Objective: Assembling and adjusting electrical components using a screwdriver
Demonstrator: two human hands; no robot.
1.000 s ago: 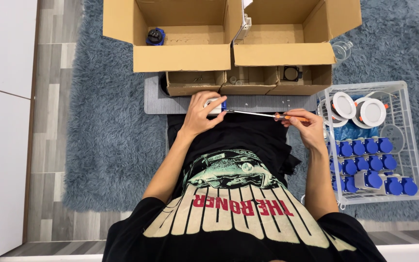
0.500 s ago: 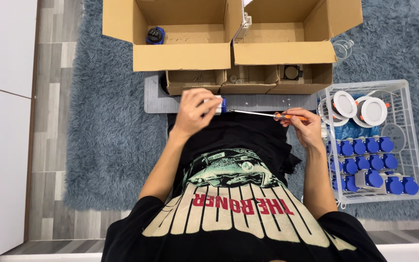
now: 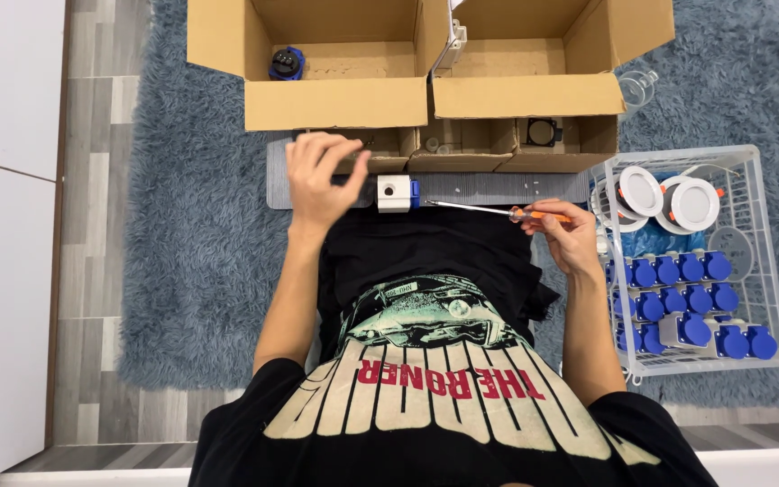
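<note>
While the right hand (image 3: 574,239) grips a screwdriver (image 3: 498,211), the white-and-blue socket (image 3: 398,193) lies just beside the left hand's (image 3: 319,180) empty, loosely curled fingers (image 3: 353,171).

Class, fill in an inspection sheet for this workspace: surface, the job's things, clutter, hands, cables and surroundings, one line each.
Surface: grey ribbed mat lying on a shaggy blue-grey rug.
Job's things: white-and-blue socket resting on the mat; screwdriver with an orange handle, tip pointing at the socket.
Clutter: two open cardboard boxes, one with a blue-black part inside; white wire basket of blue plugs and round white lamps.
Hands: left hand raised above the mat, fingers loose, holding nothing; right hand closed in a grip on the screwdriver.
Cables: nothing seen.
Surroundings: grey plank floor, white panel along one side.
</note>
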